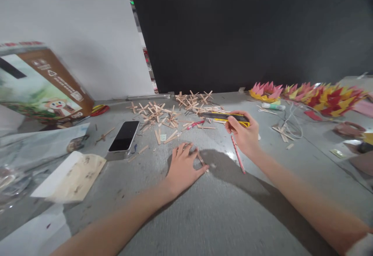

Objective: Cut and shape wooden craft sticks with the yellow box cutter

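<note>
My right hand [244,133] is closed around a yellow and black utility knife [224,117], held just above the grey table [204,209]. A red pencil [237,154] lies under that hand and sticks out toward me. My left hand [184,167] lies palm down on the table, fingers together, its fingertips pressing a small wooden stick [201,159]. Beyond both hands lies a heap of small wooden sticks and stick crosses [171,114].
A phone [124,136] lies screen up at the left. A cardboard box [40,83], plastic wrap and a paper sheet [72,176] sit further left. Pink, yellow and red folded paper flowers [314,94], a white cable [288,126] and a glue tube [272,107] lie at the right.
</note>
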Motion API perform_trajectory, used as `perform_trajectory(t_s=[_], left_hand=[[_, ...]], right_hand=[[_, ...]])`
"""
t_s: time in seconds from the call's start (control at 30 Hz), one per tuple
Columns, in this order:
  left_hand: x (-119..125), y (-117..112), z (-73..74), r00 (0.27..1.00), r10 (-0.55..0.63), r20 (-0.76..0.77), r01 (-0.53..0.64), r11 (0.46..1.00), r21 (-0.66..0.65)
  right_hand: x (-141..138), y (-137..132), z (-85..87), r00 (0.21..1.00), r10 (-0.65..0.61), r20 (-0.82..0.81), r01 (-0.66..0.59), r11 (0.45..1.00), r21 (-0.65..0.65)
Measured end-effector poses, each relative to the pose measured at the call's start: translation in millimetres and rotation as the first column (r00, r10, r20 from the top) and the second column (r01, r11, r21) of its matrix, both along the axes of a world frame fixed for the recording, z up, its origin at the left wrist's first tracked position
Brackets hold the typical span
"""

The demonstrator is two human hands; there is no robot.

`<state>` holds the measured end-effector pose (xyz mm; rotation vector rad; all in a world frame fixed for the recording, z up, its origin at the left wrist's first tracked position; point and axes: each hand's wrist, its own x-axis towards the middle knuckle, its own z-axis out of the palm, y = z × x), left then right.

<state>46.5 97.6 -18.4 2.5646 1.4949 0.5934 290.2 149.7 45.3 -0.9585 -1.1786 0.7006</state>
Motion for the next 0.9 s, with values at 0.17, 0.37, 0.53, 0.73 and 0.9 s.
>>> perform_trajectory(t_s=[0.17, 0.37, 0.53, 0.73, 0.9], left_hand=[[-4.1, 5.4, -1.3, 0.998, 0.060, -0.013, -0.061, 0.998, -0.024], [-9.0, 9.2, -3.7, 0.999, 0.027, 0.036, -0.026, 0.999, -0.021], [-7.9, 8.5, -3.3, 1.000, 0.013, 0.026, -0.012, 1.000, -0.023], [-7.6, 7.5, -2.1, 1.000, -0.005, 0.019, 0.005, 1.000, -0.029], [-7.8, 7.1, -0.3, 0.999, -0.001, 0.045, 0.004, 0.998, -0.058]], right_hand=[[-5.3, -25.7, 19.9, 0.912, 0.051, 0.407, -0.066, 0.998, 0.024], [-8.4, -38.0, 17.2, 0.662, 0.145, 0.735, -0.256, 0.966, 0.041], [-8.0, -36.3, 15.1, 0.569, 0.211, 0.794, -0.294, 0.955, -0.044], [-8.9, -36.8, 14.0, 0.562, 0.218, 0.798, -0.305, 0.951, -0.045], [-9.6, -36.7, 9.8, 0.550, 0.237, 0.801, -0.297, 0.952, -0.077]])
